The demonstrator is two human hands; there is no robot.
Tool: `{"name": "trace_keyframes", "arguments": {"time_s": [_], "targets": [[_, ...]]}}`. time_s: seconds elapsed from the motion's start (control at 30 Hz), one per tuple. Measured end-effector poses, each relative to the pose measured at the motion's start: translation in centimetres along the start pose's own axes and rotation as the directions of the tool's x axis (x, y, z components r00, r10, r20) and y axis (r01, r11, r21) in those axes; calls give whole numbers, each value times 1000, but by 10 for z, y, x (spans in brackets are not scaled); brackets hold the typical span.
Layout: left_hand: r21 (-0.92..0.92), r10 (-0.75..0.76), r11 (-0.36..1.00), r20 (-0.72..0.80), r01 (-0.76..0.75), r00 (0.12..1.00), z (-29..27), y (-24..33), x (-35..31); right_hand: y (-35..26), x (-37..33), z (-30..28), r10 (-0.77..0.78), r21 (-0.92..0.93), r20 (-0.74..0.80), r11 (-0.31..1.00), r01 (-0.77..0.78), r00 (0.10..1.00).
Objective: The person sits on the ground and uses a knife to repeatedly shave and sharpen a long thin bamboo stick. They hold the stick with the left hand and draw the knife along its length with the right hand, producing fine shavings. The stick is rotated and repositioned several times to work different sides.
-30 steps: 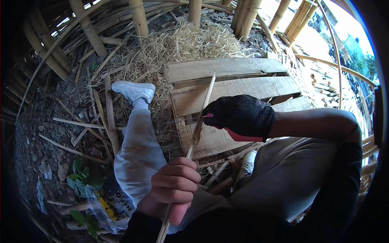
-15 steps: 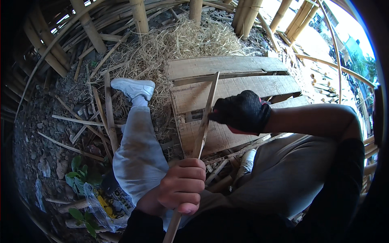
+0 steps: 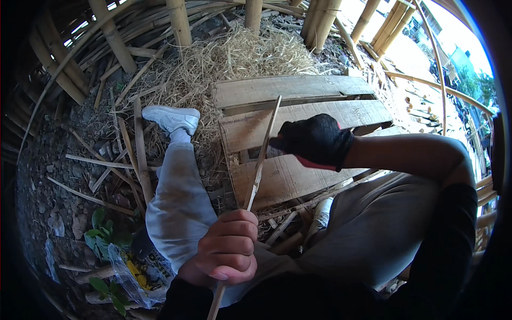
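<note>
My bare left hand (image 3: 229,246) is closed around a long, narrow bamboo strip (image 3: 257,178). The strip slants up and slightly right from below my fist, and its thin tip stands over the wooden slats. My right hand (image 3: 316,141), in a black glove with red edging, is curled closed beside the strip's upper half. Its fingertips are at or against the strip. Whatever those fingers grip is hidden by the glove; only a small pale patch shows just below them.
A low platform of wooden slats (image 3: 304,120) lies ahead. Pale shavings (image 3: 234,61) heap behind and left of it. Loose bamboo pieces (image 3: 141,154) lie by my left leg, near a plastic bag (image 3: 125,272) and a leafy plant (image 3: 101,232). Upright bamboo poles (image 3: 178,24) line the back.
Both hands and the strip have shifted slightly left in the picture, as has the whole scene. The strip appears turned a little, showing a narrower face. My left hand keeps its hold.
</note>
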State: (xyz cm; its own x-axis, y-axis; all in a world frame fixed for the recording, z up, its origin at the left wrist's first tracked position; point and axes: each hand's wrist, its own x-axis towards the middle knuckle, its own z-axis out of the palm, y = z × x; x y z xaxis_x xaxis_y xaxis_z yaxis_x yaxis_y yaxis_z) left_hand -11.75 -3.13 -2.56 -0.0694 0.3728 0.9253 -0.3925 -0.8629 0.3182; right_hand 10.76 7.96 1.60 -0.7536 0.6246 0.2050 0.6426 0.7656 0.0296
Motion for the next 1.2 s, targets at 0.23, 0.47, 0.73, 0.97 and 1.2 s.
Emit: {"name": "trace_keyframes", "arguments": {"time_s": [0.23,0.47,0.73,0.97,1.2], "targets": [[-11,11,1000,5,-11,1000,0,-1,2,57,-3,15,102,-88,190,992,-86,976],[3,-15,1000,8,15,1000,1,4,2,25,0,-3,-123,-22,175,991,128,977],[9,1,1000,30,-1,1000,-2,3,0,18,4,-18,37,111,271,991,-69,962],[-13,-15,1000,53,15,998,0,2,4,88,-1,-8,256,-188,366,962,-199,895],[1,-29,1000,31,29,999,0,4,2,59,12,-14,359,-89,387,931,-353,849]]}}
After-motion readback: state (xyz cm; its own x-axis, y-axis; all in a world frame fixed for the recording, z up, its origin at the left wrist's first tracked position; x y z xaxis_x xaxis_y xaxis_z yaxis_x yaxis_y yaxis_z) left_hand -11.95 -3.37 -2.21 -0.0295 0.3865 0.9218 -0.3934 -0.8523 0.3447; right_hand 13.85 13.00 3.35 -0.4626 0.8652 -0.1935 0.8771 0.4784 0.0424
